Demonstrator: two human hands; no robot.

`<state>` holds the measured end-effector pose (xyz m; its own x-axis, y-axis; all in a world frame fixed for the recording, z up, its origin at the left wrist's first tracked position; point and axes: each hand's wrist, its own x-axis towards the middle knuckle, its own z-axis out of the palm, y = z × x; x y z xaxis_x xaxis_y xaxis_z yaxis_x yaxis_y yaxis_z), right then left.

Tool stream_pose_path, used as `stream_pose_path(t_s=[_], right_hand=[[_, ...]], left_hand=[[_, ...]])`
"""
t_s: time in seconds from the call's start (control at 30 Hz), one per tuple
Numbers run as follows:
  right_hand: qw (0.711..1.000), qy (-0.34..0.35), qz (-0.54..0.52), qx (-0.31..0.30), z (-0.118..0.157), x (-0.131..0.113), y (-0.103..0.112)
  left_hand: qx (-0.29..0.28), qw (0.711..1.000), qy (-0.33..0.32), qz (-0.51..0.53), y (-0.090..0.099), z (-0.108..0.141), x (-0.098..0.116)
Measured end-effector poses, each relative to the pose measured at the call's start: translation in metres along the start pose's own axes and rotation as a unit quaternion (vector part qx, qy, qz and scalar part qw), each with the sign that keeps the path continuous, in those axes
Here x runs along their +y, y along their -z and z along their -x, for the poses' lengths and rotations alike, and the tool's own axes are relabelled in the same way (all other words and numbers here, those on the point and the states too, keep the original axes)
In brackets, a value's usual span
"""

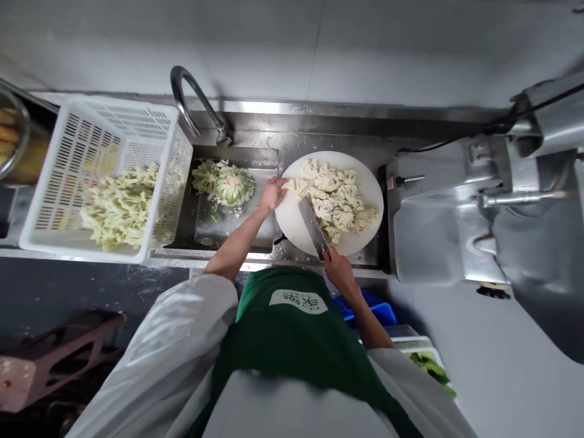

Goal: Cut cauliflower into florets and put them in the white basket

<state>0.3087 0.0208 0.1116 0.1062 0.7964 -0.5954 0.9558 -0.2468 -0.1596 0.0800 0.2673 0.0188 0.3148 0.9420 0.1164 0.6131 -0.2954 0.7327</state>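
Observation:
My right hand (339, 269) is wrapped round the handle of a cleaver (312, 226), whose blade slants up and left over the round white cutting board (292, 228). Cut cauliflower florets (337, 201) are heaped on the board, to the right of the blade. At the board's left edge my left hand (274, 193) has its fingers bent against a cauliflower piece (296, 185); the fingertips are partly hidden. Left of that hand, a cauliflower head (232, 185) and more pieces lie in the sink (228, 234).
A white plastic basket (176, 164) with cauliflower florets stands left of the sink. The curved faucet (196, 97) rises behind the sink. A metal slicing machine (429, 231) stands close to the board's right. Below are a blue container (383, 313) and a white crate with green leaves (431, 368).

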Motion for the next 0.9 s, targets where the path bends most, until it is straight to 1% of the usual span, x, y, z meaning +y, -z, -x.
stream_pose_path(t_s=[0.1, 0.2, 0.27, 0.3, 0.37, 0.43, 0.53, 0.63, 0.77, 0.83, 0.9], right_hand=[[1.0, -0.001, -0.002, -0.009, 0.004, -0.004, -0.001], [1.0, 0.021, 0.005, -0.022, 0.007, -0.01, 0.0], [0.998, 0.046, 0.015, -0.03, 0.009, -0.013, 0.001], [0.997, 0.059, 0.022, -0.034, 0.01, -0.014, 0.002], [0.995, 0.079, 0.038, -0.042, 0.011, -0.015, 0.004], [0.993, 0.088, 0.057, -0.05, 0.01, -0.017, 0.006], [0.991, 0.086, 0.082, -0.059, 0.002, -0.023, 0.012], [0.992, 0.08, 0.079, -0.064, -0.011, -0.026, 0.02], [0.995, 0.075, 0.038, -0.049, -0.023, -0.014, 0.027], [0.997, 0.069, 0.028, -0.038, -0.024, -0.006, 0.027], [0.997, 0.059, 0.027, -0.035, -0.021, 0.002, 0.025]], left_hand=[[0.04, 0.999, 0.027, 0.016, -0.001, 0.04, 0.011], [0.064, 0.997, 0.026, 0.025, -0.009, 0.084, 0.025], [0.073, 0.997, 0.022, 0.026, -0.018, 0.104, 0.032], [0.077, 0.996, 0.022, 0.026, -0.021, 0.11, 0.034], [0.089, 0.995, 0.022, 0.027, -0.026, 0.114, 0.036], [0.092, 0.995, 0.022, 0.035, -0.027, 0.113, 0.035], [0.083, 0.995, 0.022, 0.049, -0.022, 0.108, 0.032], [0.085, 0.992, 0.049, 0.083, -0.018, 0.111, 0.027], [0.103, 0.977, 0.096, 0.157, -0.019, 0.121, 0.02], [0.089, 0.982, 0.086, 0.145, -0.02, 0.121, 0.017], [0.065, 0.99, 0.054, 0.108, -0.02, 0.119, 0.014]])
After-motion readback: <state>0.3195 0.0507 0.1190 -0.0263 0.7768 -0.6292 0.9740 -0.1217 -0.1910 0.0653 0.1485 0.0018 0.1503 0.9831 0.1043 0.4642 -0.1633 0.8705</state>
